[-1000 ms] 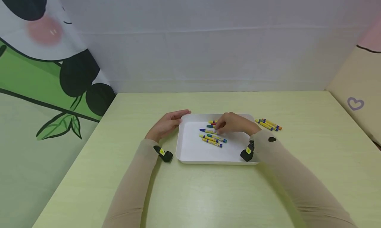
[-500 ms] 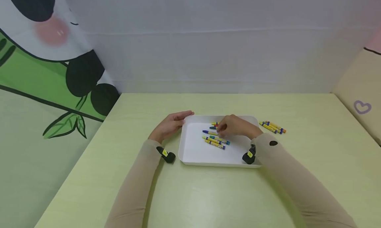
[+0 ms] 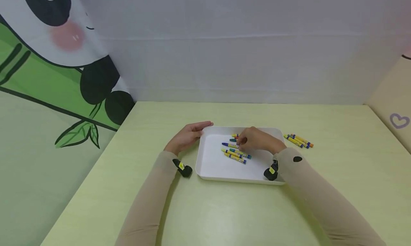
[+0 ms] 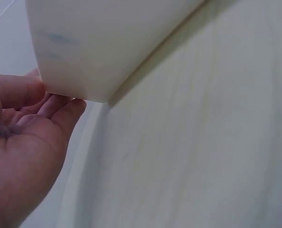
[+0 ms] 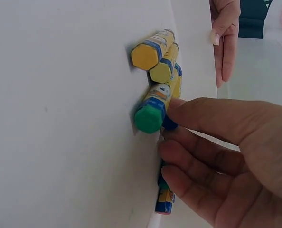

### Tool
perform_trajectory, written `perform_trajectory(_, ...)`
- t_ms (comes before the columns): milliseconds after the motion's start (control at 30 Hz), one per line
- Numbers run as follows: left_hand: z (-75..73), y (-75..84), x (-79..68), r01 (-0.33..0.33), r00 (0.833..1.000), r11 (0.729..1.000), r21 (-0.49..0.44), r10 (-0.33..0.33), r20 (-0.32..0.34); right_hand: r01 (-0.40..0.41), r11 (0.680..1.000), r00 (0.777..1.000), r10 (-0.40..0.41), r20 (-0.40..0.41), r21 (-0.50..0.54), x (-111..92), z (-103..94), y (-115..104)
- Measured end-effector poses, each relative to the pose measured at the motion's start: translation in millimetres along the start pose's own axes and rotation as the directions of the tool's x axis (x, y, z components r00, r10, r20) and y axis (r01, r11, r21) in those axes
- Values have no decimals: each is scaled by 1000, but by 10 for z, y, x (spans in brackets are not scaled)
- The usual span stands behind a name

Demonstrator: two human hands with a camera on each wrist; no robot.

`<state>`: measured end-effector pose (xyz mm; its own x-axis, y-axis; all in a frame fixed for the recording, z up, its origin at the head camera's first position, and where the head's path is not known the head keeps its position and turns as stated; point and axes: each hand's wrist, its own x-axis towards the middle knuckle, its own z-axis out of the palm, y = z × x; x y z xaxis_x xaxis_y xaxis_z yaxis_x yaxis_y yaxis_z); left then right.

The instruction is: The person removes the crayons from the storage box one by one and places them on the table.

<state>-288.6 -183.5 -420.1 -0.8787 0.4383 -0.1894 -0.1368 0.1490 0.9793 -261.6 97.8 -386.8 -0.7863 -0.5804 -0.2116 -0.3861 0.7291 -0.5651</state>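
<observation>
A white tray [image 3: 213, 167] lies on the table with several yellow-wrapped crayons in it. My left hand [image 3: 187, 136] holds the tray by its far left corner; in the left wrist view the thumb [image 4: 24, 91] presses the outer wall and the fingers bend round the edge. Over the tray, my right hand [image 3: 253, 139] pinches a blue crayon [image 3: 228, 145] near its blunt end. In the right wrist view the green crayon [image 5: 149, 118] lies right beside the thumb, with two yellow crayons [image 5: 145, 56] beyond it. Further crayons are partly hidden behind the right fingers.
More crayons [image 3: 298, 141] lie in a small group on the table [image 3: 237, 217], just right of the tray. A pale backdrop [image 3: 244, 71] rises at the table's far edge, with printed panels to the left and right.
The whole scene has shifted slightly right and down in the head view. Both hands keep their places at the tray, and the crayons lie much as before.
</observation>
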Motion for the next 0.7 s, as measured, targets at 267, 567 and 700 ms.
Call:
perform_trajectory(267, 12, 2, -1, 3, 1000, 1000, 3, -3, -7, 0, 1000, 1000, 0, 7, -5, 18, 0, 17)
perform_trajectory(567, 11, 1, 19, 5, 1000, 1000, 8, -5, -8, -2, 1000, 1000, 2, -19, 24, -19, -49, 40)
perform_trajectory(700, 15, -8, 19, 15, 1000, 1000, 11, -15, -17, 33, 999, 999, -32, -34, 26, -61, -86, 79)
